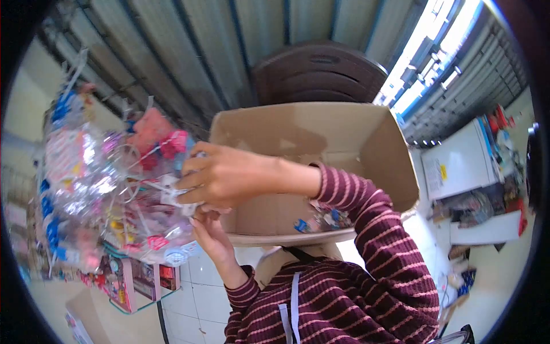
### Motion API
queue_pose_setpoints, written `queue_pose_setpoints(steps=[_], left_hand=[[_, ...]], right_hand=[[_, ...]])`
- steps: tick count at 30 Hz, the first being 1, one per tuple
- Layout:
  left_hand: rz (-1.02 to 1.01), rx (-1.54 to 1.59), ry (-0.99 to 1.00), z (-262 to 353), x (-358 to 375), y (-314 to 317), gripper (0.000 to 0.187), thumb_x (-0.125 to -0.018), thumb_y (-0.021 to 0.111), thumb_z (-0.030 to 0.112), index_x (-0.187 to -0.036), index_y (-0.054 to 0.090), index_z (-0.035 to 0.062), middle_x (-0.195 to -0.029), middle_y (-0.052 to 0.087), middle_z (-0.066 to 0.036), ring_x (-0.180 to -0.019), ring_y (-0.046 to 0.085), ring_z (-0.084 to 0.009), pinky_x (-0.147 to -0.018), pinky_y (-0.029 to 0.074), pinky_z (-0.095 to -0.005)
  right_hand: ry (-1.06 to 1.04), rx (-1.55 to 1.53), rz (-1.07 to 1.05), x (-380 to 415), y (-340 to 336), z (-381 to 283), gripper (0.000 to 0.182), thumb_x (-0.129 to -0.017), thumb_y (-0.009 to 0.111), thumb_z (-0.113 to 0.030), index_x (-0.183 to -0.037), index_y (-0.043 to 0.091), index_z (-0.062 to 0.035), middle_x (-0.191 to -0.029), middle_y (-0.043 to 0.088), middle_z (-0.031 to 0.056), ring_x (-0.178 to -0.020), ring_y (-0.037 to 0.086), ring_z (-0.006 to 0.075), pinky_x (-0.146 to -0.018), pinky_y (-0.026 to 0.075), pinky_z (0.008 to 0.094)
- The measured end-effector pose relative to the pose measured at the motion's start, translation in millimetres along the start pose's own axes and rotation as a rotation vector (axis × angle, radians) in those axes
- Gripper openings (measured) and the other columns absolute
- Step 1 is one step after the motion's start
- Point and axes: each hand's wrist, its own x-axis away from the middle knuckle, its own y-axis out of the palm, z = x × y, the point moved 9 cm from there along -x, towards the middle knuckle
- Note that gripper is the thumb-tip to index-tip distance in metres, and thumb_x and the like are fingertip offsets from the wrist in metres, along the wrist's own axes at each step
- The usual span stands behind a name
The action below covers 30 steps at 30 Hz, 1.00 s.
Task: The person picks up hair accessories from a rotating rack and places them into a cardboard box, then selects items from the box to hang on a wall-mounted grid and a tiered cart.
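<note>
My right hand (216,175) reaches across to the left, fingers curled around a white plastic piece (171,192) at the edge of a hanging bunch. Just below, my left hand (213,236) has its fingertips closed at the same spot; what they pinch is partly hidden by my right hand. The bunch of clear plastic packets (86,189) fills the left side, with shiny wrapping and pink, blue and yellow items inside. A pink bow-like item (173,144) hangs beside my right fingers. Under my right forearm stands an open cardboard box (275,123), with several small colourful packets (326,221) at its bottom.
A brown plastic chair (321,74) stands behind the box, against a corrugated metal shutter (200,40). At lower left is a pink and teal shelf unit (134,286). A white cabinet-like box (461,163) and piled goods line the right side.
</note>
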Motion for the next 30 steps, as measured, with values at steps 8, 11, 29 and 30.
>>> queue_pose_setpoints(steps=[8, 11, 29, 30], left_hand=[[-0.420, -0.231, -0.204, -54, -2, 107, 0.036, -0.084, 0.040, 0.034, -0.089, 0.051, -0.0001, -0.080, 0.056, -0.008, -0.071, 0.051, -0.0145, -0.066, 0.039, -0.0249], [-0.615, -0.382, -0.232, -78, -1, 159, 0.030, -0.083, 0.044, 0.029, -0.093, 0.051, 0.0027, -0.081, 0.057, -0.007, -0.073, 0.052, -0.0133, -0.068, 0.040, -0.0243], [-1.149, -1.623, -0.262, -258, 47, 148, 0.041, -0.075, 0.052, 0.028, -0.103, 0.045, -0.0007, -0.104, 0.047, -0.017, -0.094, 0.048, -0.0319, -0.078, 0.040, -0.0411], [-1.147, -1.578, -0.311, -262, 48, 147, 0.041, -0.075, 0.052, 0.027, -0.103, 0.045, -0.0007, -0.105, 0.047, -0.017, -0.096, 0.047, -0.0320, -0.079, 0.040, -0.0408]], right_hand=[[1.076, -0.133, -0.712, 270, -36, 116, 0.034, -0.067, 0.057, -0.016, -0.099, 0.055, -0.0063, -0.094, 0.057, 0.0116, -0.086, 0.053, 0.0266, -0.078, 0.041, 0.0317], [1.316, -0.167, -0.821, 399, -17, 136, 0.030, -0.065, 0.057, -0.015, -0.093, 0.057, -0.0038, -0.088, 0.058, 0.0135, -0.081, 0.056, 0.0268, -0.072, 0.044, 0.0320], [1.860, -0.271, -0.854, 638, 53, 54, 0.038, -0.052, 0.070, -0.015, -0.086, 0.059, -0.0011, -0.084, 0.058, 0.0173, -0.079, 0.057, 0.0276, -0.070, 0.046, 0.0356], [1.923, -0.335, -0.707, 636, 52, 56, 0.036, -0.052, 0.069, -0.013, -0.084, 0.059, -0.0004, -0.082, 0.058, 0.0175, -0.077, 0.058, 0.0277, -0.069, 0.046, 0.0355]])
